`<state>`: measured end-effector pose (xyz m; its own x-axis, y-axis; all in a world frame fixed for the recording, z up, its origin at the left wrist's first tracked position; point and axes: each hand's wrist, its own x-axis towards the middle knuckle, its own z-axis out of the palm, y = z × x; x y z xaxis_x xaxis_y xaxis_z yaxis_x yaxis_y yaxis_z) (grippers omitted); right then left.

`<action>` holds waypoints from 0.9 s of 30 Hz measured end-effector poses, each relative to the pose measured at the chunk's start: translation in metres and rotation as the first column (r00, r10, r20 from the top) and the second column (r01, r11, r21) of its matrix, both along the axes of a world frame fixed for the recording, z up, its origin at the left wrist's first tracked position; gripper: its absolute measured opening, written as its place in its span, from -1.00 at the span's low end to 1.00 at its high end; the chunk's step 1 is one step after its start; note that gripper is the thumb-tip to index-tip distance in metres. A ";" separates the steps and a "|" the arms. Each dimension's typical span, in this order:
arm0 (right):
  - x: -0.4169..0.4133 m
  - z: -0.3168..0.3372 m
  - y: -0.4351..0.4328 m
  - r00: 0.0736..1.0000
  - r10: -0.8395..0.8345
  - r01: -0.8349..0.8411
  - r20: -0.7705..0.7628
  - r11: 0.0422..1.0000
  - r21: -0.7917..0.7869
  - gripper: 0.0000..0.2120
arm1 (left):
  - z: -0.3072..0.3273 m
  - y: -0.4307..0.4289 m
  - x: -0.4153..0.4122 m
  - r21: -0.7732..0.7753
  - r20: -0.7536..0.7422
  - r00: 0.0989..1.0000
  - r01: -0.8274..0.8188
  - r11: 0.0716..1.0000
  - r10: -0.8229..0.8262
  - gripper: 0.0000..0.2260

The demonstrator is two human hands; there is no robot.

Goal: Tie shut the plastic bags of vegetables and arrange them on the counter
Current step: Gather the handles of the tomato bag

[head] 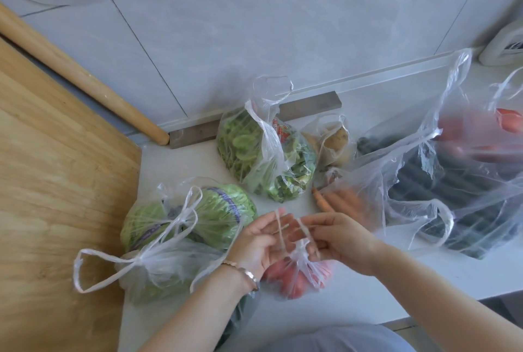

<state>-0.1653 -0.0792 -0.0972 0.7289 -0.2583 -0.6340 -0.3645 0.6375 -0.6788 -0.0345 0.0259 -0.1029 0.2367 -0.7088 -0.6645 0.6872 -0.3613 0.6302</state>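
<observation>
Left hand (259,241): palm up over the tomato bag (297,276), fingers (278,220) half curled with one twisted handle strand (280,227) running across them, so it's gripping that strand loosely.
Right hand (342,241): right next to the left one, fingers (312,224) pinching the other handle strand (304,231) just above the knot.
Tomato bag: thin clear plastic with red tomatoes inside, sitting on the white table (353,303) near the front edge, directly under both hands. The neck is bunched tight and the two strands stick up out of it.
Cabbage bag (181,235): left of the hands, already tied in a bow, leaning against the wooden board (56,196). One long loop hangs over onto the board.
Greens bag (263,159): further back by the wall, handles standing up loose, not tied.
Potato bag (334,142): just right of the greens, top open.
Carrots (336,200): in another thin bag beyond the right hand, tips poking toward the middle.
Big bag (452,182): far right, open, dark vegetables inside, can't tell exactly what. Something red and blurry up top.
Rolling pin (85,77): leaning along the wall behind the board.
</observation>
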 end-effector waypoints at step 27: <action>-0.024 -0.045 0.000 0.907 -0.422 0.408 -0.018 0.864 0.295 -0.58 | -0.009 0.012 0.019 0.430 0.751 0.282 0.477 0.766 -0.597 -0.83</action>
